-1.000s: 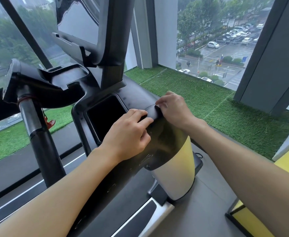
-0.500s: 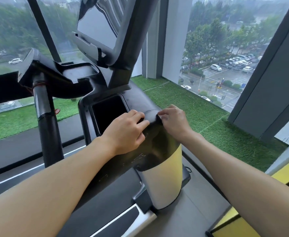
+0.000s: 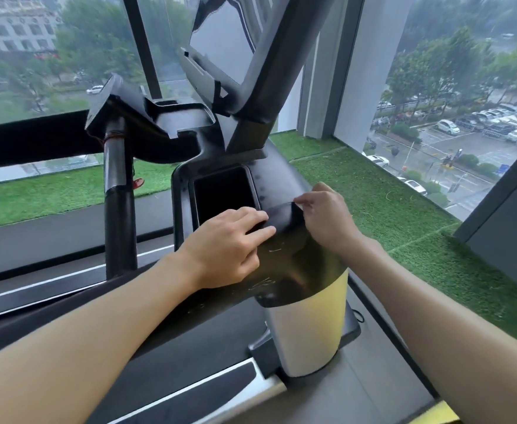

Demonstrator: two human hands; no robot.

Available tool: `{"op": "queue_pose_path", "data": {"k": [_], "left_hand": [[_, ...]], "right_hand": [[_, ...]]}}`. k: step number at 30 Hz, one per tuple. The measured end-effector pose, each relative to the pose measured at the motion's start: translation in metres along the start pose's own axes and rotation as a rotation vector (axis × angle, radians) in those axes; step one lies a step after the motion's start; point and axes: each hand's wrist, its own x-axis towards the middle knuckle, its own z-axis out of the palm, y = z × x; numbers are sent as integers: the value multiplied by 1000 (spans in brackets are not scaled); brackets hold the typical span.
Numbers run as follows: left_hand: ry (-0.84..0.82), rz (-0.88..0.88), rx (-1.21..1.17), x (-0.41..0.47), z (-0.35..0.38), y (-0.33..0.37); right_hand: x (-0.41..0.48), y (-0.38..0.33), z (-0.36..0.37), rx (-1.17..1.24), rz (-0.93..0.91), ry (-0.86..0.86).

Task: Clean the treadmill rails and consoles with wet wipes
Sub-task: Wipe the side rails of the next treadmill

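The black treadmill side rail [image 3: 284, 270] runs under both of my hands, below the tilted console screen [image 3: 226, 35]. Between my hands lies a thin black sheet [image 3: 284, 217], bent over the top of the rail; I cannot tell what it is. My left hand [image 3: 226, 246] lies over its left end with the fingers closed on it. My right hand [image 3: 327, 218] pinches its upper right edge between thumb and forefinger. No white wipe shows in either hand.
A dark square tray recess [image 3: 223, 191] sits just beyond my left hand. A black handlebar post [image 3: 119, 209] stands at left. A cream upright column [image 3: 309, 325] carries the rail. Green artificial turf [image 3: 388, 215] and windows lie ahead and to the right.
My head has lifted, so more of the screen and window shows. Both hands stay on the black sheet at the same spot on the rail; the right fingers now pinch its edge.
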Motion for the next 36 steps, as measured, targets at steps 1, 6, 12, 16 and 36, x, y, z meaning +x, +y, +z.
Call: {"op": "queue_pose_path", "data": {"k": [1, 6, 12, 16, 36], "left_hand": [[-7, 9, 6, -1, -2, 0], [-31, 100, 1, -9, -9, -14], [-11, 105, 16, -13, 3, -14], [11, 112, 12, -12, 2, -15], [34, 104, -18, -10, 3, -15]], "right_hand": [[-3, -4, 0, -13, -41, -18], [-10, -9, 1, -35, 13, 18], [-25, -21, 4, -85, 87, 77], [-40, -26, 7, -100, 211, 194], [-83, -31, 49, -119, 278, 400]]}}
